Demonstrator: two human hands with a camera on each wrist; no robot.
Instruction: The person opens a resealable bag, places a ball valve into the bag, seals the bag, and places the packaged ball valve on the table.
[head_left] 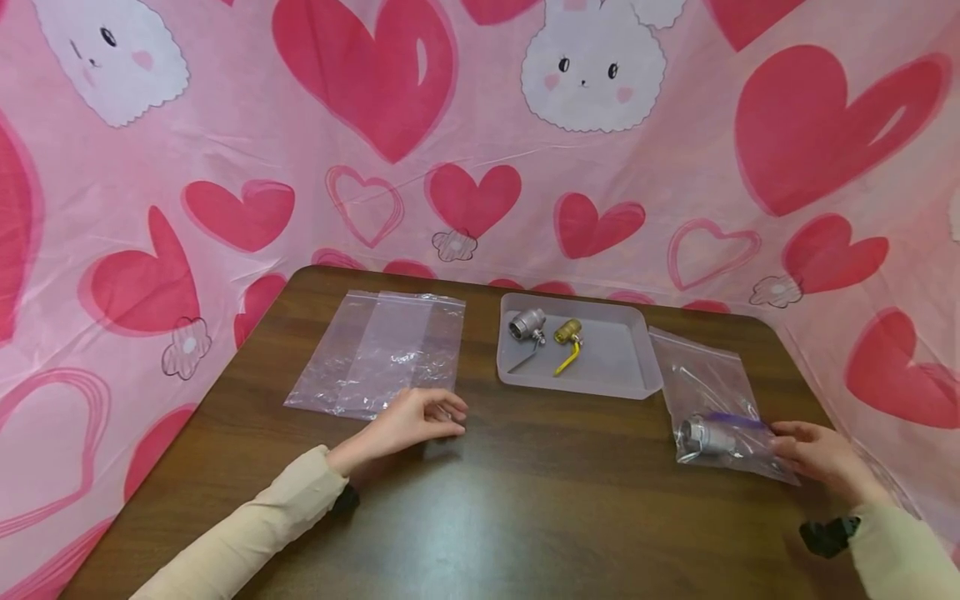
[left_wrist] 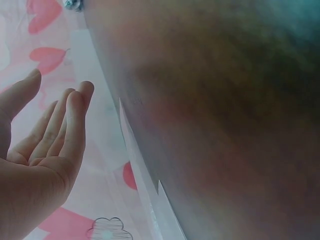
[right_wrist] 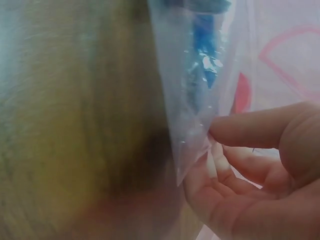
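While the right hand (head_left: 821,454) has the near right corner of the filled bag (head_left: 697,367) pinched between thumb and fingers (right_wrist: 200,197), a light hold seems enough, since the load sits low in the plastic. That load is a metal valve (head_left: 708,437) with a purple-blue handle (head_left: 738,421), lying inside the bag near its lower edge, to the right of the tray (head_left: 637,379).

The bag's upper left corner comes right up to the tray's rim. I cannot tell whether they touch, so any shift is probably best made away from the tray, to spare it a snag. Holding only a corner, the fingers would do well to let the surface (head_left: 562,500) bear the weight; a hard tug could stretch the film or roll the valve. Whether the seal at the top is fully closed cannot be told, so keeping that end from tipping down looks wise.

Over the middle of the surface, the left hand (head_left: 416,417) holds nothing, its thumb well apart from its loosely bent fingers, beside the flat bag (head_left: 382,350). Keeping it off that thin plastic should avoid dragging it. The silver valve (head_left: 528,323) and the brass valve (head_left: 567,331) lie in the tray.
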